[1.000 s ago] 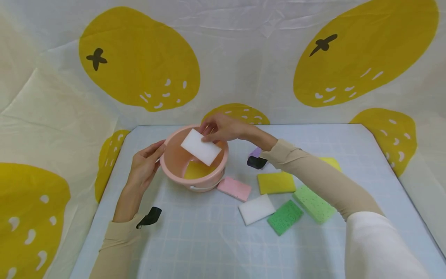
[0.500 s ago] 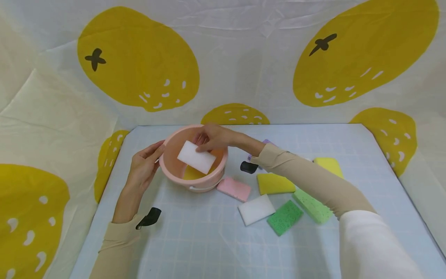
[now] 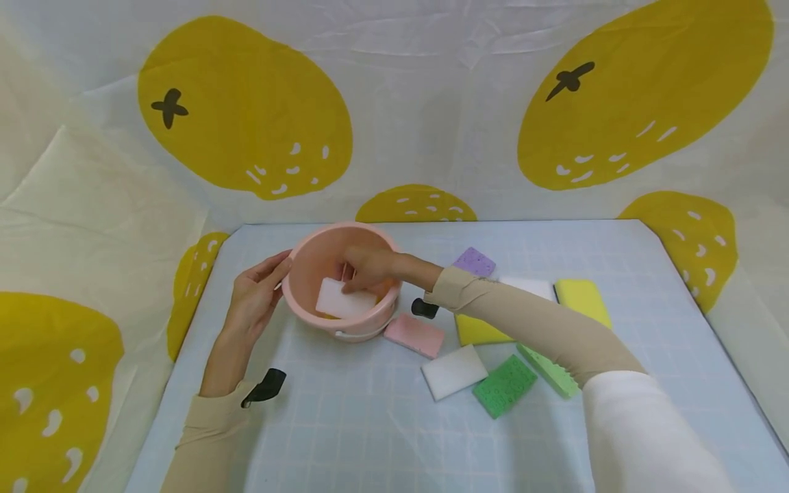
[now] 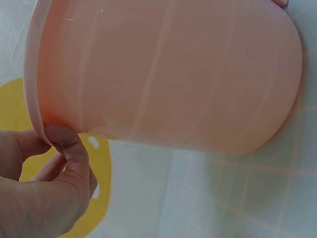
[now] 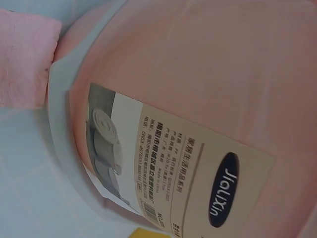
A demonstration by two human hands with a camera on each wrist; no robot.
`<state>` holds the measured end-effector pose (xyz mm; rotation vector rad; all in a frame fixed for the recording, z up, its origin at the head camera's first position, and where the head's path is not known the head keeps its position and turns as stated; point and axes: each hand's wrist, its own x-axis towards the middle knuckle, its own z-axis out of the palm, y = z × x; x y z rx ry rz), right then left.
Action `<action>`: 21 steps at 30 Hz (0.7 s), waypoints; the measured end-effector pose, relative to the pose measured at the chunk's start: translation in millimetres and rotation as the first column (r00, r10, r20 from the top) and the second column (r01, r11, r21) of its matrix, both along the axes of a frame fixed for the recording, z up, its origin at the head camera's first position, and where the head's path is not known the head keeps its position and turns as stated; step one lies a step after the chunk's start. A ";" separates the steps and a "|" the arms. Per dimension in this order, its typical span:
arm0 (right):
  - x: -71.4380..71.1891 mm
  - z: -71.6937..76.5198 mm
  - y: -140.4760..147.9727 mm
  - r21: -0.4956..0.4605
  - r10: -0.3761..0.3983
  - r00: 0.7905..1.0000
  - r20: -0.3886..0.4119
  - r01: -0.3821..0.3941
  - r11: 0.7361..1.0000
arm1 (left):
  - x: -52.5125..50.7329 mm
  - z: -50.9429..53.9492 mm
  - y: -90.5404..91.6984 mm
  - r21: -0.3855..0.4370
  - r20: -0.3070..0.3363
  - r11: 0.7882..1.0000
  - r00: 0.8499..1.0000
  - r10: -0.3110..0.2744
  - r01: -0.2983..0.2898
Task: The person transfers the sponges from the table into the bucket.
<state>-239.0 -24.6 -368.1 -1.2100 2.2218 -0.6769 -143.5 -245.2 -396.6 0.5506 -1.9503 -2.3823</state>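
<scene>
A pink bucket [image 3: 308,320] stands at the table's back left, its pale handle hanging down the side. My left hand [image 3: 254,291] pinches the bucket's left rim between thumb and fingers, as the left wrist view shows up close. Inside the bucket, my right hand [image 3: 370,267] holds a white sponge [image 3: 345,299] by its upper edge. Only a thin yellow strip shows beneath that sponge. The right wrist view shows the bucket's outer wall with a printed label [image 5: 183,168]; the right hand itself is out of that view.
Right of the bucket lie a pink sponge [image 3: 414,335], a second white sponge [image 3: 455,372], a dark green sponge [image 3: 505,385], a light green one [image 3: 551,373], yellow ones [image 3: 582,301] and a purple one [image 3: 474,261]. A patterned cloth wall [image 3: 419,123] rises behind the table.
My right hand has lowered the white sponge from above the bucket's opening deep into it, covering most of the yellow inside. My left hand stays at the rim.
</scene>
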 end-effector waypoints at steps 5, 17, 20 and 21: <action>1.9 -3.9 -3.7 0.039 -0.007 0.999 0.037 0.005 0.999 | 0.9 0.4 -0.2 -0.010 0.003 1.000 1.000 -0.006 0.006; 8.8 -14.5 -9.8 0.122 -0.027 0.994 0.106 0.014 0.992 | 0.3 2.2 -0.6 -0.005 0.018 1.000 1.000 -0.007 0.007; 12.0 -14.5 -9.3 0.142 -0.057 0.990 0.129 0.038 0.989 | 1.0 1.6 -0.2 -0.001 0.012 1.000 1.000 -0.010 0.010; 12.9 -14.3 -9.1 0.143 -0.066 0.989 0.132 0.047 0.989 | 1.3 1.4 -0.2 -0.002 0.011 1.000 1.000 -0.010 0.010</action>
